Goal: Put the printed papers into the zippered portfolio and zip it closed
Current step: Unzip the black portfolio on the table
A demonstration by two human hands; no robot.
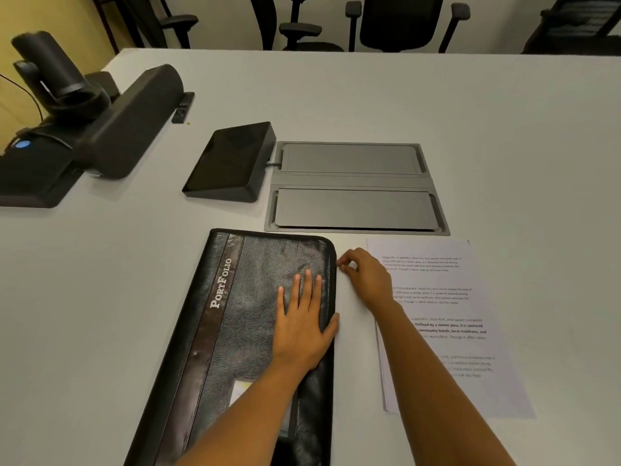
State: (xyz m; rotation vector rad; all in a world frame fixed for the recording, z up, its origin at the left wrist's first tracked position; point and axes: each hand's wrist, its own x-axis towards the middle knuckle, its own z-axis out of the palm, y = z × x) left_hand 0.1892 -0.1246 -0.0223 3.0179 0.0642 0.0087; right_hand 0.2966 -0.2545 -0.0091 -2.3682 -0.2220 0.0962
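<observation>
Grey table: dark touch panel beside cable hatch; conference camera unit far left.

One black leather zippered portfolio and one stack of white printed papers lie on a single pale grey table, beneath two bare hands. Beyond them sit one black wedge-shaped touch console, one grey recessed panel with two flat lids, and one black camera-and-speaker unit. At least four black office chairs line the far edge.
</observation>
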